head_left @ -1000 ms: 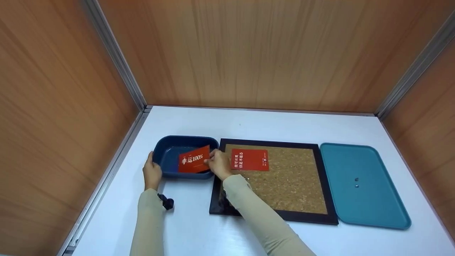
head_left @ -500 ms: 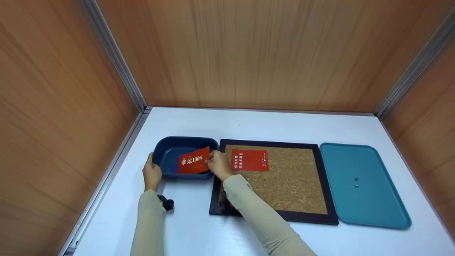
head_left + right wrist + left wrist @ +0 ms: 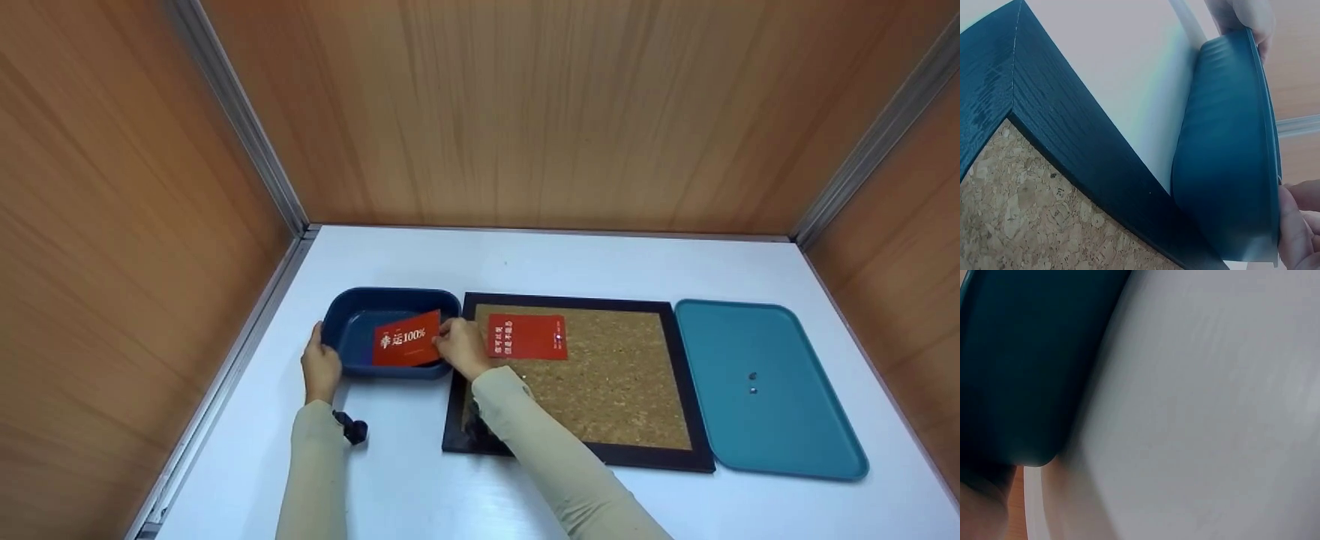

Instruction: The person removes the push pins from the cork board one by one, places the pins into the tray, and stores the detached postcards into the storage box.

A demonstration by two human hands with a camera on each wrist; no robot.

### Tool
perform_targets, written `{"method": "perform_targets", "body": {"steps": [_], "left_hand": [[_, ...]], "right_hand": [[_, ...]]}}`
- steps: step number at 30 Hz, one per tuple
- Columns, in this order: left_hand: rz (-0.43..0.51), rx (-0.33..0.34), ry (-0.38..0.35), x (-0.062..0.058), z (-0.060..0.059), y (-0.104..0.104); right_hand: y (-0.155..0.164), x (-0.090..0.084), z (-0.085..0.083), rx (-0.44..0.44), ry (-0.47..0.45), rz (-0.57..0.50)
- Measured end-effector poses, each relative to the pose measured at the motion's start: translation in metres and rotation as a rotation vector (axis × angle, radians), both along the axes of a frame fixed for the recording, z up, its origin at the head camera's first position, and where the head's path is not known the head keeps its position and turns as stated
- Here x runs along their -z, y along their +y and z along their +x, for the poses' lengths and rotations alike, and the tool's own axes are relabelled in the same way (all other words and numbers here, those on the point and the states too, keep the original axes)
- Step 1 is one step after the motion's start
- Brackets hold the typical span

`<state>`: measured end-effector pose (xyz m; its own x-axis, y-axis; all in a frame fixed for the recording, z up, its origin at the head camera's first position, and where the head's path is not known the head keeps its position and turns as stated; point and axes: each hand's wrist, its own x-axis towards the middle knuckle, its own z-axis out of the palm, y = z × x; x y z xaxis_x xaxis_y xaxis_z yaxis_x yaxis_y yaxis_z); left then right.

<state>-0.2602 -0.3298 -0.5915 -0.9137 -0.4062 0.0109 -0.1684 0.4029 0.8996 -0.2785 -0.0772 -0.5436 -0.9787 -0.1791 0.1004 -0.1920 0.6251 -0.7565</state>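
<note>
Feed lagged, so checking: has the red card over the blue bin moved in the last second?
Barely. The red card, pinched by the right hand, has crept slightly left against the blue bin, which the left hand holds.

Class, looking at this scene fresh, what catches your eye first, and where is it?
A bright red card with white lettering, pinched by the right hand over the dark blue bin that the left hand steadies. A second red card sits on the cork board beside it, with a teal tray at far right.
</note>
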Motion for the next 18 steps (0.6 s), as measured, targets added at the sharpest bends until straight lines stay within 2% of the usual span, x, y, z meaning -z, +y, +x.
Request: {"method": "perform_targets", "body": {"steps": [6, 13, 18], "left_hand": [[0.004, 0.012, -0.012, 0.0006, -0.0006, 0.0011], [-0.028, 0.001, -0.002, 0.0017, -0.0022, 0.0029], [-0.028, 0.006, 0.007, 0.0014, -0.0033, 0.0032]], "right_hand": [[0.0017, 0.0029, 0.0006, -0.05, -0.089, -0.133], [0.0035, 0.0067, -0.0006, -0.045, -0.007, -0.043], [0.0041, 0.0055, -0.0001, -0.04, 0.001, -0.076]]}}
